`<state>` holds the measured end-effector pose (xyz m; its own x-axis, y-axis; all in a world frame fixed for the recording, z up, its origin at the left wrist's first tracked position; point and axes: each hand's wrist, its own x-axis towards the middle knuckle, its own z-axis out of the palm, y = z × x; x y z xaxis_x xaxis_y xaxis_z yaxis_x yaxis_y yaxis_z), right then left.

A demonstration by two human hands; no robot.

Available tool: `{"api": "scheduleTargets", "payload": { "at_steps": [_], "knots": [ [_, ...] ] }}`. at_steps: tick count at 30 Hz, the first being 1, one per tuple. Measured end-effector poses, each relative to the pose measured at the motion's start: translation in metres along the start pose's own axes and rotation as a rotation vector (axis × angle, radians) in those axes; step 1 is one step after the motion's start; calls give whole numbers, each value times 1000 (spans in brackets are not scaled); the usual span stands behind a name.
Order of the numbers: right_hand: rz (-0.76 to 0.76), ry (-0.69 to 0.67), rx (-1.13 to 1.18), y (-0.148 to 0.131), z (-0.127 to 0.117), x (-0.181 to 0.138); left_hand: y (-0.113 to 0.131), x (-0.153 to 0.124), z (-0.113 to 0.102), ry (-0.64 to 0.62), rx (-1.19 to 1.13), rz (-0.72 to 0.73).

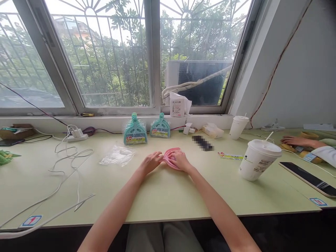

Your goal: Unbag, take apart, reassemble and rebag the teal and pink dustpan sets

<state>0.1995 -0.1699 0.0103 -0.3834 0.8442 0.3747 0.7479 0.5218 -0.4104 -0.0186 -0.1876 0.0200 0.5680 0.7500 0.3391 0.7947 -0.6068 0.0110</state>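
Both my hands meet at the middle of the pale green table (162, 196) on a small pink dustpan-shaped thing (171, 154). My left hand (151, 162) grips its left side with the fingers curled onto it. My right hand (180, 160) covers its right half from above. Much of the pink thing is hidden under my fingers. An empty clear plastic bag (117, 155) lies just left of my left hand. Two teal mini dustpan-and-brush sets, one at the left (134, 131) and one at the right (160, 127), stand packaged against the window sill behind.
A white lidded cup with a straw (258, 159) stands at the right, a second cup (238, 127) behind it. A dark tablet (309, 178) lies at far right beside another person's hand (295, 141). White cables (68, 159) and a power strip (76, 134) sprawl at the left.
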Motion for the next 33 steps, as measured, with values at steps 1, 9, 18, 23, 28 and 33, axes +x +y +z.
{"api": "scheduleTargets", "payload": {
  "at_steps": [1,9,18,23,28,33],
  "knots": [
    [-1,9,10,0,0,0,1,0,0,19,25,31],
    [17,14,41,-1,2,2,-4,1,10,168,108,186],
    [1,-18,-2,0,-2,3,4,4,14,121,213,204],
    [-26,-50,-61,-1,-4,5,7,6,11,54,248,216],
    [-74,-82,-107,3,-4,8,12,8,10,-31,230,216],
    [-91,-101,-163,4,-4,7,11,7,12,-17,71,178]
  ]
}}
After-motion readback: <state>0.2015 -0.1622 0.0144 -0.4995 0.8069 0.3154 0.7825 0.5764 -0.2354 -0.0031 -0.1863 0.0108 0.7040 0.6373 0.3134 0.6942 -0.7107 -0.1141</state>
